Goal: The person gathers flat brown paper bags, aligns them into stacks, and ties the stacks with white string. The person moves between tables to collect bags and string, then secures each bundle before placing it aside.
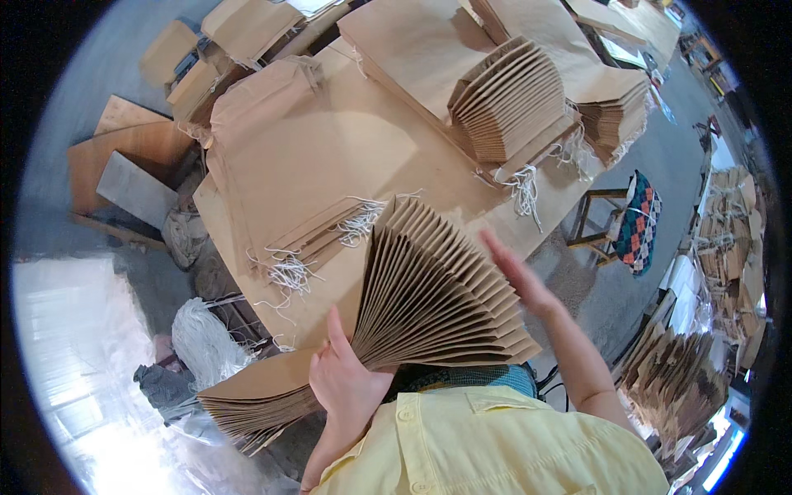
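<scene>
A thick stack of brown kraft paper bags (450,289) is fanned out in front of my body, its upper edges spread like an open fan. My left hand (348,381) is wrapped round the pinched middle of the stack, thumb pointing up; its other fingers are partly hidden. Past that grip, the stack's other end (256,396) sticks out to the lower left, less spread. Beside the fan's right edge is my right hand (524,276), fingers stretched and slightly blurred; whether it touches the paper I cannot tell.
Brown paper sheets cover the table (396,157), with bundles of white cord (289,272) on its near side. Another fanned bag stack (516,103) stands at the far right. A stool with a checkered cushion (639,223) is right of the table. Piled bags (676,379) line the right side.
</scene>
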Tool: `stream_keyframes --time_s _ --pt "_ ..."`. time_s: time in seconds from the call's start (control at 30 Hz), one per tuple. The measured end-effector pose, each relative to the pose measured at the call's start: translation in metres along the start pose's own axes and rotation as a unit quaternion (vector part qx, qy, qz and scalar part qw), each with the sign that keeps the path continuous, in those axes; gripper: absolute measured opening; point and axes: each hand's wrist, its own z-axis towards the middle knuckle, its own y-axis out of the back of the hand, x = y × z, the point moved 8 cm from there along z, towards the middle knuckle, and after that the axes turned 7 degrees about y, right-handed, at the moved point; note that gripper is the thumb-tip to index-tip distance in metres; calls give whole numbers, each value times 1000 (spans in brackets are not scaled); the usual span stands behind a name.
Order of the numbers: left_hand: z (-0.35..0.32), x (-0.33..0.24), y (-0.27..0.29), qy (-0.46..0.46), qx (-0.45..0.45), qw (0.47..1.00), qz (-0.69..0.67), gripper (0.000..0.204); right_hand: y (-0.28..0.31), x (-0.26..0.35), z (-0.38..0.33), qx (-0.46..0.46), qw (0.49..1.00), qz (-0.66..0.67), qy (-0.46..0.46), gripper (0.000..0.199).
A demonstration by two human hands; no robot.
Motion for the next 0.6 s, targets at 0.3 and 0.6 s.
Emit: stream_keyframes --time_s 0.3,0.6 --pt "-6 6 -5 -63 -21 998 1 90 -36 4 -6 34 995 60 66 61" --pt "-6 6 -8 -43 -5 999 16 73 7 -18 -130 62 906 -418 28 112"
